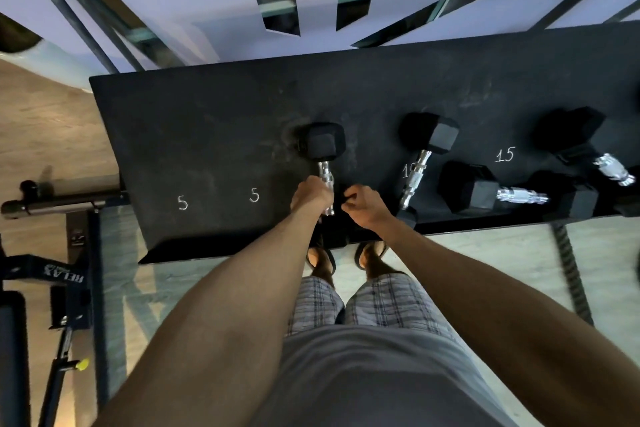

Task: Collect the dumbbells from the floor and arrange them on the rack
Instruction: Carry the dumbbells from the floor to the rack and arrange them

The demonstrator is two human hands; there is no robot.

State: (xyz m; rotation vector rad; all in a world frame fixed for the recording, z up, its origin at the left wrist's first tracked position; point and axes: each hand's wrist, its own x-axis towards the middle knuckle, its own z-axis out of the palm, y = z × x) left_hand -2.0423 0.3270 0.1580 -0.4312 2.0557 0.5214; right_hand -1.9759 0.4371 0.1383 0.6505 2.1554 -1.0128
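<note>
A black rack shelf [207,121] with chalk weight numbers fills the middle of the view. A black hex dumbbell [323,144] with a chrome handle lies on it, pointing towards me. My left hand [311,192] is wrapped around that handle. My right hand [365,203] grips the dumbbell's near black head at the shelf's front edge; that head is mostly hidden. To the right rest three more hex dumbbells: one angled [431,133], one lying sideways [474,191], and one at the far right [571,128].
A black exercise machine frame [62,204] stands at the left. A thick rope [571,274] hangs below the shelf on the right. My feet in sandals [320,262] stand on the light floor under the shelf's front edge. A patterned wall rises behind.
</note>
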